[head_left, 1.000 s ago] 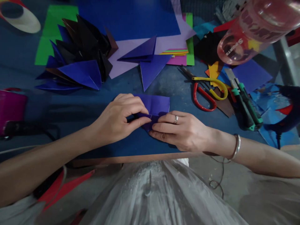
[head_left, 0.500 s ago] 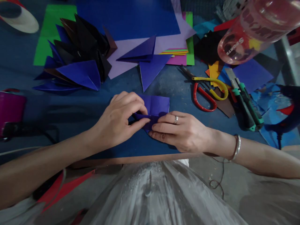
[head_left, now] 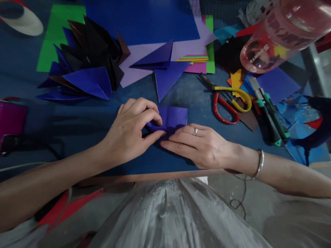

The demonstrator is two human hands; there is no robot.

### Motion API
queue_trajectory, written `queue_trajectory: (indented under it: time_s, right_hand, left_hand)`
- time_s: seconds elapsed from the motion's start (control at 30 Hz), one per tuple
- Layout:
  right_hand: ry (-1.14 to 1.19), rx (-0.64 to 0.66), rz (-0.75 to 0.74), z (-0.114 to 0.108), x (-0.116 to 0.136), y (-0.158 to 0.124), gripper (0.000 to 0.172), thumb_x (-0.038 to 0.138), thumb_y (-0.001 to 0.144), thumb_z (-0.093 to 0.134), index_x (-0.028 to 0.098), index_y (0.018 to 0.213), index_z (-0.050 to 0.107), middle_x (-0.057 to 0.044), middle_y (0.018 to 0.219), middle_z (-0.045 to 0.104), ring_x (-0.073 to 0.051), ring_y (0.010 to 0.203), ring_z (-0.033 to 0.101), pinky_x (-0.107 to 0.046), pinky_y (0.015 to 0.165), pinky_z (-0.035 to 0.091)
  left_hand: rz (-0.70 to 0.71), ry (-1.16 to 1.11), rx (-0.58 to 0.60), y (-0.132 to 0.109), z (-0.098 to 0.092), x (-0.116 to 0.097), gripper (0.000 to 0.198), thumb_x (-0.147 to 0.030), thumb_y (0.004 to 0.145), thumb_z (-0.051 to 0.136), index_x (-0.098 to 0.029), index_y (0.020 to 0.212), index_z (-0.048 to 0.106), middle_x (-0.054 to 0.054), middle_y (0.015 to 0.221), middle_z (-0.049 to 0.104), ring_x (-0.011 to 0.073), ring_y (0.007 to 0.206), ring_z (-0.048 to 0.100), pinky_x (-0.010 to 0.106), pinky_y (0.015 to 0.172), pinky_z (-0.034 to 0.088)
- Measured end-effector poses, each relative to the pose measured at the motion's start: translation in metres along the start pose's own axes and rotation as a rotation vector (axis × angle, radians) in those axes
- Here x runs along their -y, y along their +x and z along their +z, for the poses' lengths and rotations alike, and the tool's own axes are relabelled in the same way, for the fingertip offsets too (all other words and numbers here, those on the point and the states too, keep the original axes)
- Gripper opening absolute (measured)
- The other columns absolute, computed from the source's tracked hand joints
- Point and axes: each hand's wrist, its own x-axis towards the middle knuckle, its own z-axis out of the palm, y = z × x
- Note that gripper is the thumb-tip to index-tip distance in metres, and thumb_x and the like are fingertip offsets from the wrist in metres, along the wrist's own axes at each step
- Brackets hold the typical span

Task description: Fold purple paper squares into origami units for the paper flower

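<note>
A small creased sheet of purple paper [head_left: 177, 116] lies on the blue tabletop in front of me, its near part folded up. My left hand [head_left: 138, 125] pinches the raised left fold between thumb and fingers. From the right, my right hand [head_left: 198, 144], with a ring on one finger, holds the sheet's near right part, its fingers close together along the lower fold. The right thumb is mostly hidden. Just beyond the sheet lie two folded purple paper pieces [head_left: 172, 75], touched by neither hand.
Folded blue, black and brown paper pieces [head_left: 88, 74] are heaped at left. Scissors [head_left: 229, 100] and a green box cutter [head_left: 270, 115] lie at right, near paper scraps and a pink bottle [head_left: 274, 41]. Coloured sheets [head_left: 144, 22] are stacked at the back.
The near corner of the purple paper, which showed below my right fingers, is now out of sight. My right fingertips have shifted slightly left; the left hand keeps its pinch.
</note>
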Motion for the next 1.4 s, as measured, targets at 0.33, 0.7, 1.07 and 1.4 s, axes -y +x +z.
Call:
queue_trajectory:
  time_s: [0.33, 0.7, 1.07, 1.4]
  right_hand:
    - [-0.001, 0.069, 0.002, 0.0, 0.0, 0.0, 0.035, 0.007, 0.109, 0.044, 0.01, 0.135, 0.068, -0.009, 0.118, 0.076, -0.021, 0.109, 0.065, -0.036, 0.091, 0.058]
    - [-0.024, 0.082, -0.001, -0.001, 0.001, 0.0, 0.038, 0.004, 0.107, 0.044, 0.01, 0.134, 0.069, -0.009, 0.118, 0.076, -0.021, 0.108, 0.063, -0.035, 0.09, 0.055]
    - [-0.029, 0.106, -0.006, -0.001, 0.001, -0.001, 0.039, 0.003, 0.105, 0.048, 0.01, 0.137, 0.068, -0.01, 0.119, 0.074, -0.021, 0.112, 0.063, -0.036, 0.092, 0.055]
    - [-0.007, 0.081, -0.007, -0.002, 0.001, -0.001, 0.038, 0.005, 0.107, 0.046, 0.01, 0.138, 0.067, -0.01, 0.117, 0.076, -0.021, 0.111, 0.067, -0.035, 0.092, 0.06]
  left_hand:
    - [-0.02, 0.011, -0.009, -0.001, -0.004, 0.004, 0.021, -0.041, 0.101, 0.065, -0.025, 0.087, 0.06, 0.006, 0.116, 0.068, 0.0292, 0.105, 0.062, 0.051, 0.091, 0.052]
    - [-0.032, 0.042, -0.035, -0.005, -0.01, 0.015, 0.035, -0.056, 0.104, 0.059, -0.027, 0.086, 0.064, 0.005, 0.115, 0.064, 0.0287, 0.107, 0.062, 0.051, 0.097, 0.049]
    - [-0.055, 0.014, -0.034, -0.001, -0.01, 0.016, 0.027, -0.044, 0.1, 0.066, -0.026, 0.08, 0.067, 0.005, 0.114, 0.069, 0.0287, 0.103, 0.062, 0.052, 0.094, 0.051]
    - [0.107, -0.108, -0.021, 0.001, -0.005, 0.007, 0.016, -0.033, 0.107, 0.063, -0.025, 0.098, 0.074, 0.001, 0.097, 0.075, 0.0233, 0.096, 0.069, 0.045, 0.096, 0.05]
